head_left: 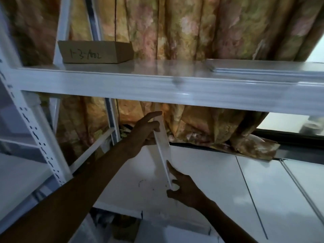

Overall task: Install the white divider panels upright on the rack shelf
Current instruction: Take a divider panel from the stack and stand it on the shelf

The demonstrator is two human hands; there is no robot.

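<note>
A white divider panel point(162, 146) stands upright and edge-on on the lower rack shelf point(210, 181), reaching up toward the underside of the upper shelf point(157, 85). My left hand point(145, 132) grips the panel near its upper part, forefinger stretched along it. My right hand point(182, 188) holds the panel's lower front edge between thumb and fingers. More white panels point(254, 66) lie flat in a stack on the upper shelf at the right.
A cardboard box point(95, 52) with handwriting sits on the upper shelf at the left. A perforated white upright point(35, 132) stands at the left. A floral curtain point(192, 28) hangs behind the rack. Seams run across the lower shelf at the right.
</note>
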